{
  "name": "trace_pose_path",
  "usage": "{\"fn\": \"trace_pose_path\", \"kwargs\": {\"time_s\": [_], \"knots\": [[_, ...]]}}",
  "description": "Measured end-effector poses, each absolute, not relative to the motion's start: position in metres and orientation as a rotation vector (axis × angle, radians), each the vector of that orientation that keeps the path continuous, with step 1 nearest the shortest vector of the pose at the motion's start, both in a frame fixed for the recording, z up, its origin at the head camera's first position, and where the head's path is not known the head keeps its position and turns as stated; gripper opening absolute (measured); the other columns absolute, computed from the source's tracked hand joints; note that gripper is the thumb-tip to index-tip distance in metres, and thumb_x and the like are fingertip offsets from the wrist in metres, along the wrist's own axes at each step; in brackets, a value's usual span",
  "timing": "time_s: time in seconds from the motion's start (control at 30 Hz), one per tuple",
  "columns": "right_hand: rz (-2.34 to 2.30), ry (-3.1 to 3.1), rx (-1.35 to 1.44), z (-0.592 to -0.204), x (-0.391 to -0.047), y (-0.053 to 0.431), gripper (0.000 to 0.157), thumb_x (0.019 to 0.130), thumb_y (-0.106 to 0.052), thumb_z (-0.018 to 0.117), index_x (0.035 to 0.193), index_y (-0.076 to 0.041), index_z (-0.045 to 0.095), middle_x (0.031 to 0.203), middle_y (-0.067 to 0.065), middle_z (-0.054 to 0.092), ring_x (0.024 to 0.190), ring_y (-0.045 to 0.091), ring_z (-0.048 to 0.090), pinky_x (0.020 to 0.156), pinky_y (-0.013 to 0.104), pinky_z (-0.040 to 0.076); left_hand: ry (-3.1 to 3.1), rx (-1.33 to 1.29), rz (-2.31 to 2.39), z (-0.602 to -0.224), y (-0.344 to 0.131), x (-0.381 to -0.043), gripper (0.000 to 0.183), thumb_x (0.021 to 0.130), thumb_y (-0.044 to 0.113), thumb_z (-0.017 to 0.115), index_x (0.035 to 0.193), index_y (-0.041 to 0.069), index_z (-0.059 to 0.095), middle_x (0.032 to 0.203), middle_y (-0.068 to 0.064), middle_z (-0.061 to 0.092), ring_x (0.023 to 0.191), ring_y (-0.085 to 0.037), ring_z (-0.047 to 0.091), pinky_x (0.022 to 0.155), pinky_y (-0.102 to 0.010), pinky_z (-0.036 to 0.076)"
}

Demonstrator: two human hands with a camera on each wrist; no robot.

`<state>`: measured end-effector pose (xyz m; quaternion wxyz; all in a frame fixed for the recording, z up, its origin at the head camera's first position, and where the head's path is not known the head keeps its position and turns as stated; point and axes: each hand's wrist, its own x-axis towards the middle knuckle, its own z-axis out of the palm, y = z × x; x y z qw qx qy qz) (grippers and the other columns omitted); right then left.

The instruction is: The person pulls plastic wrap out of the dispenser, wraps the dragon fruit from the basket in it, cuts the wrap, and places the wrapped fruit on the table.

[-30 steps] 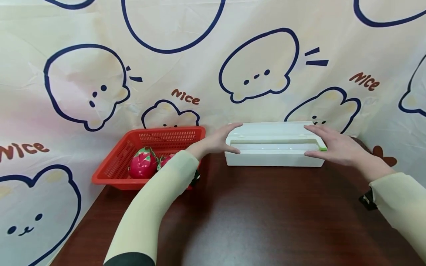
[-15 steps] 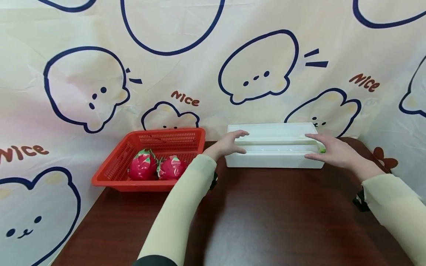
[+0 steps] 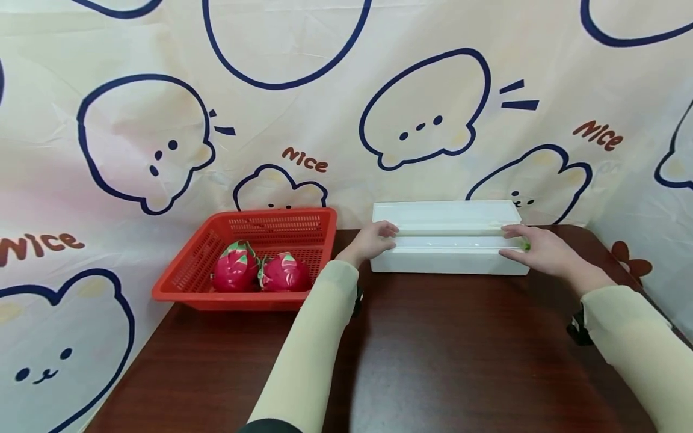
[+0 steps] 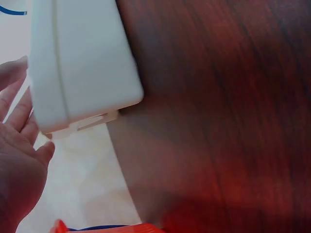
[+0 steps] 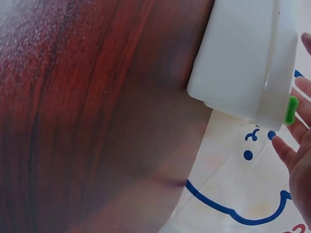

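A long white box, seemingly a cling film dispenser (image 3: 449,263), lies lengthwise at the back of the table, with a groove along its top and a green slider (image 5: 291,110) at its right end. My left hand (image 3: 370,242) is at the box's left end, fingers loosely bent over the top edge. At the right end is my right hand (image 3: 544,249), thumb and fingers spread apart near the slider. In the wrist views the left hand (image 4: 22,170) and right hand (image 5: 302,150) sit close to the top corners; whether they touch I cannot tell.
A red plastic basket (image 3: 181,296) stands left of the box, holding a dragon fruit (image 3: 235,269) and a second dragon fruit (image 3: 284,273). The dark wooden table (image 3: 433,349) meets a cartoon-printed cloth (image 3: 335,120) behind.
My left hand has moved right and slightly down from beside the basket to the box's left end, its fingers bending more. My right hand has shifted only slightly. The box stays put.
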<state>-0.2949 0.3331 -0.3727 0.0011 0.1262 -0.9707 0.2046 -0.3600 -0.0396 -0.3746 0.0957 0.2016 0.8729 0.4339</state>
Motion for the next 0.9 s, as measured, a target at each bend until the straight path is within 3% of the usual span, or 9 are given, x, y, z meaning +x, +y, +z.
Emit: {"fn": "trace_pose_path", "kwargs": {"time_s": [0.4, 0.67, 0.9], "knots": [[0.665, -3.063, 0.365, -0.379, -0.304, 0.335, 0.07, 0.096, -0.051, 0.053, 0.142, 0.001, 0.042, 0.139, 0.032, 0.042, 0.126, 0.048, 0.036, 0.099, 0.069, 0.027, 2.672, 0.597, 1.283, -0.385, -0.035, -0.36, 0.027, 0.095, 0.01, 0.061, 0.121, 0.006, 0.061, 0.123, -0.008, 0.062, 0.116, -0.021, 0.054, 0.095, -0.034, 0.045], [0.697, -3.001, 0.39, -0.382, -0.313, 0.335, 0.059, 0.098, -0.045, 0.053, 0.133, 0.002, 0.053, 0.13, 0.03, 0.053, 0.119, 0.045, 0.045, 0.097, 0.064, 0.034, 2.779, 0.544, 1.333, -0.394, -0.03, -0.366, 0.017, 0.095, 0.014, 0.064, 0.111, 0.009, 0.07, 0.11, -0.004, 0.068, 0.104, -0.019, 0.059, 0.088, -0.033, 0.048], [0.786, -2.978, 0.292, -0.386, -0.319, 0.335, 0.055, 0.098, -0.042, 0.055, 0.124, 0.006, 0.061, 0.128, 0.034, 0.051, 0.115, 0.045, 0.044, 0.096, 0.064, 0.033, 2.846, 0.461, 1.4, -0.399, -0.025, -0.368, 0.012, 0.094, 0.018, 0.066, 0.1, 0.012, 0.075, 0.104, 0.0, 0.069, 0.097, -0.017, 0.058, 0.083, -0.031, 0.048]]}}
